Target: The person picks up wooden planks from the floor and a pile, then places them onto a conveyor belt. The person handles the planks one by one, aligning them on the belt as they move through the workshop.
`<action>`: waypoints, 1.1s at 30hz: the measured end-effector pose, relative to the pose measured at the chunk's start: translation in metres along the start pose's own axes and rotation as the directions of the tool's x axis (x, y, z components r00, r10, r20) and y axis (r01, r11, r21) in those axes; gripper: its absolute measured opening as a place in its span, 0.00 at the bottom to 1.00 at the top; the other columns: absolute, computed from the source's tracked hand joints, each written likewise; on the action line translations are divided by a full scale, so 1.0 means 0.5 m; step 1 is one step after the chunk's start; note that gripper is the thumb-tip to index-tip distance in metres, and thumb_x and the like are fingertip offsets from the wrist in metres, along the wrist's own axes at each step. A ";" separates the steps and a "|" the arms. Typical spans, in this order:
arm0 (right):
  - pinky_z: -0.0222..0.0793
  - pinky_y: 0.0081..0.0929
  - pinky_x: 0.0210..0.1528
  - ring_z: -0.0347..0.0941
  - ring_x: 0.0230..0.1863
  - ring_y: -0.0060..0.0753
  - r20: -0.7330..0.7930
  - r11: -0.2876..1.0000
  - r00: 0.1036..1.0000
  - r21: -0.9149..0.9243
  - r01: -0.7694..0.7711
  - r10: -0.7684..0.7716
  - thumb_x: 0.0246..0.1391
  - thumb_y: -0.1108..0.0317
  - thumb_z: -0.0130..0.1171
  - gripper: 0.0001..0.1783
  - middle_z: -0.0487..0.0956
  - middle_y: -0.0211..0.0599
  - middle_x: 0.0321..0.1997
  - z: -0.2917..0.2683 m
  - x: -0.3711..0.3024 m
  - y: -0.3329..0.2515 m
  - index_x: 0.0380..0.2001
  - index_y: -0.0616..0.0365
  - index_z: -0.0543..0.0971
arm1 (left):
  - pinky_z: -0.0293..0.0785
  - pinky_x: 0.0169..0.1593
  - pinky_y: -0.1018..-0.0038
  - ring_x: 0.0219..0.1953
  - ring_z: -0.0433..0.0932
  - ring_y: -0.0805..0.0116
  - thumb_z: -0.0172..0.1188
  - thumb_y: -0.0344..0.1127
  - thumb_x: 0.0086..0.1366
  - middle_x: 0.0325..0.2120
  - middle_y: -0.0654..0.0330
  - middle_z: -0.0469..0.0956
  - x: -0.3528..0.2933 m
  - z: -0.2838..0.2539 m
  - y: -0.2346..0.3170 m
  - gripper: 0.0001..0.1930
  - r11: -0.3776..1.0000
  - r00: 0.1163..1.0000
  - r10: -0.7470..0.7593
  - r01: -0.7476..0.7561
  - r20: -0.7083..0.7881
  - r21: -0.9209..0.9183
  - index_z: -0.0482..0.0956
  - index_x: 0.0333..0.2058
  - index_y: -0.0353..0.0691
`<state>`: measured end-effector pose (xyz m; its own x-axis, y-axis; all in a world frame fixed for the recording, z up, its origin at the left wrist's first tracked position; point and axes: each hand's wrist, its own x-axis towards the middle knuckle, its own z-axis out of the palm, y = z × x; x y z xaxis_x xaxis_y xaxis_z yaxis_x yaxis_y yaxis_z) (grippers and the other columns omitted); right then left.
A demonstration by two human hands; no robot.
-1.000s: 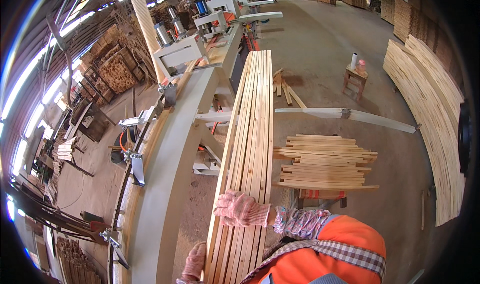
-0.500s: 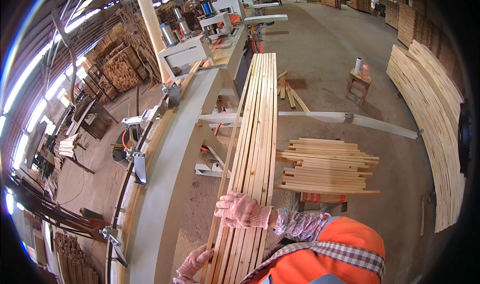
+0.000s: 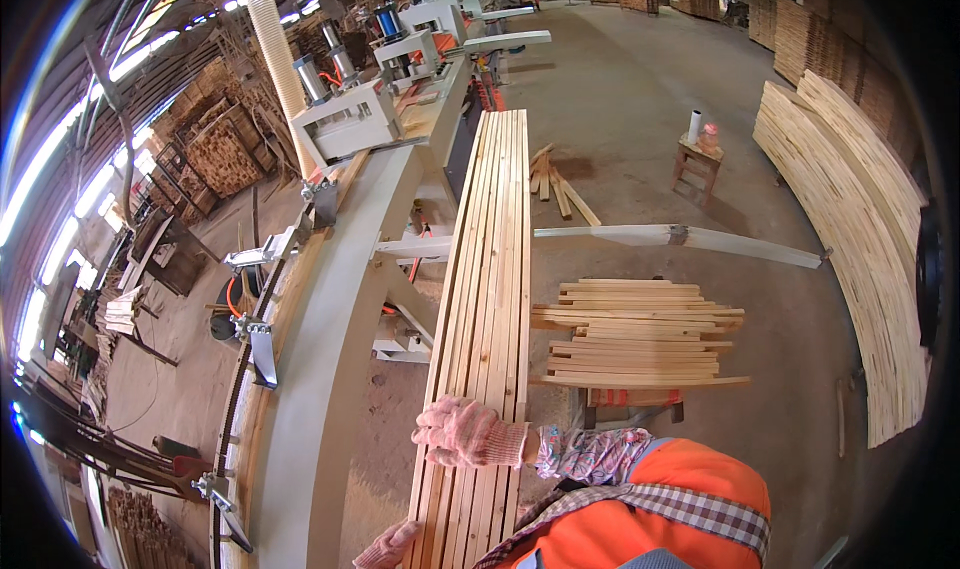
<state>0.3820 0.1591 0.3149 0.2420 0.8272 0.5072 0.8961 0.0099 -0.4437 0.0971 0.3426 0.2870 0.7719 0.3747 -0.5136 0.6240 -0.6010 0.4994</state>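
Note:
A bundle of long, pale wooden strips (image 3: 487, 269) lies lengthwise in front of me, side by side. My right hand (image 3: 465, 431), in a pinkish knit glove, reaches across the top of the bundle. Its fingers curl closed over the left edge. Lower down, at the near left side, my left hand (image 3: 388, 546) wears a similar glove and has its fingers closed on the outermost strip. The picture's lower rim cuts off part of that hand, and its thumb is not clear.
Left of the bundle runs a long grey machine bed (image 3: 325, 369) with metal stops and clamps (image 3: 345, 119). Shorter strips (image 3: 640, 334) lie stacked on a low stand at right. A white beam (image 3: 720, 244) crosses behind it. Tall board stacks (image 3: 840, 249) stand far right, near a small stool (image 3: 697, 164).
The outermost left strip, which stood apart from the bundle, now lies against it. Both hands have stayed at the bundle's left side. The whole view has shifted slightly.

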 end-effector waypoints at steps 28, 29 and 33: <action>0.60 0.37 0.59 0.70 0.50 0.36 0.380 0.977 0.920 -0.215 -0.009 0.092 0.50 0.50 0.61 0.20 0.76 0.28 0.41 -0.051 0.064 -0.071 0.44 0.47 0.79 | 0.69 0.55 0.68 0.51 0.76 0.61 0.52 0.54 0.67 0.46 0.54 0.79 -0.062 -0.024 0.095 0.25 0.790 0.984 0.078 -0.160 0.162 0.592 0.74 0.56 0.45; 0.60 0.36 0.58 0.70 0.50 0.34 0.312 0.978 0.949 -0.208 0.016 0.051 0.52 0.49 0.59 0.19 0.76 0.27 0.41 -0.032 0.056 -0.066 0.42 0.46 0.79 | 0.69 0.55 0.68 0.51 0.76 0.61 0.52 0.54 0.67 0.46 0.54 0.79 -0.065 -0.030 0.109 0.25 0.783 0.980 0.088 -0.178 0.177 0.596 0.74 0.56 0.45; 0.61 0.36 0.57 0.71 0.49 0.33 0.196 0.984 0.980 -0.166 0.066 -0.033 0.55 0.47 0.55 0.17 0.77 0.27 0.40 0.022 0.053 -0.049 0.40 0.44 0.80 | 0.74 0.50 0.63 0.50 0.75 0.51 0.51 0.46 0.68 0.42 0.53 0.78 -0.096 -0.081 0.213 0.15 0.939 0.990 0.109 -0.134 0.094 0.318 0.75 0.50 0.54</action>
<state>0.3623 0.1869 0.3313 0.1348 0.9206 0.3665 0.9595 -0.0289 -0.2803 0.1315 0.2892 0.3934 0.8206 0.2386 -0.5193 0.4438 -0.8386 0.3159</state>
